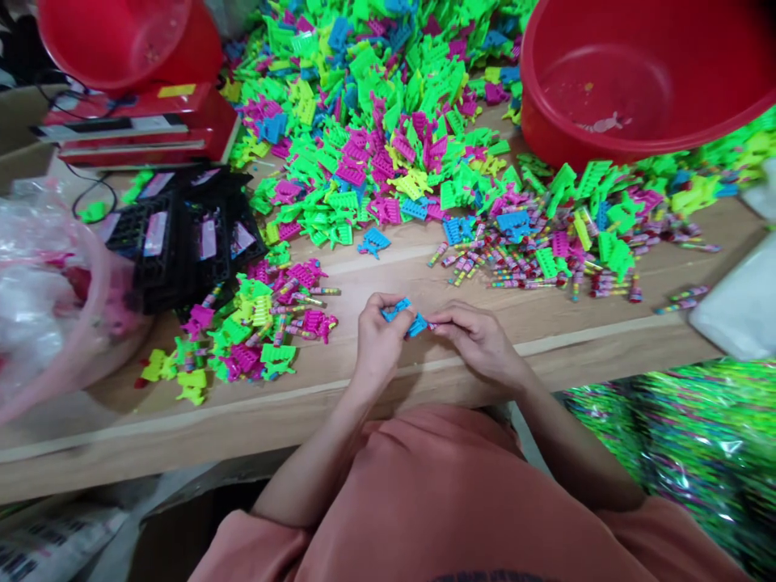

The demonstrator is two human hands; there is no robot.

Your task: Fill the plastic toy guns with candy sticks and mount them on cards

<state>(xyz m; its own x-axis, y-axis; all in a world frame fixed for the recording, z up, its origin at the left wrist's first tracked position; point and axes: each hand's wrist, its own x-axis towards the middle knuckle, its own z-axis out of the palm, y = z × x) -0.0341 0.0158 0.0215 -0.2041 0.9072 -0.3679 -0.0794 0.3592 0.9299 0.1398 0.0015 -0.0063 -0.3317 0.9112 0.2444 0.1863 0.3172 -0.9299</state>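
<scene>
My left hand [381,333] is closed on a small blue plastic toy piece [417,325], held just above the table in front of my body. At the toy's right end, my right hand [476,335] pinches a thin pinkish tube, mostly hidden by the fingers, that touches or enters the toy. Left of my hands lies a pile of coloured toy pieces [246,356], several with striped tubes among them. Beyond my right hand is a heap of small striped tubes [533,263]. A single blue piece [373,242] lies ahead of my hands.
A large heap of green, pink, yellow and blue pieces [364,137] covers the back of the table [339,388]. Red basins [643,149] stand right and left. Black trays [175,242], a red machine [145,133] and a pink basket [97,267] are at left.
</scene>
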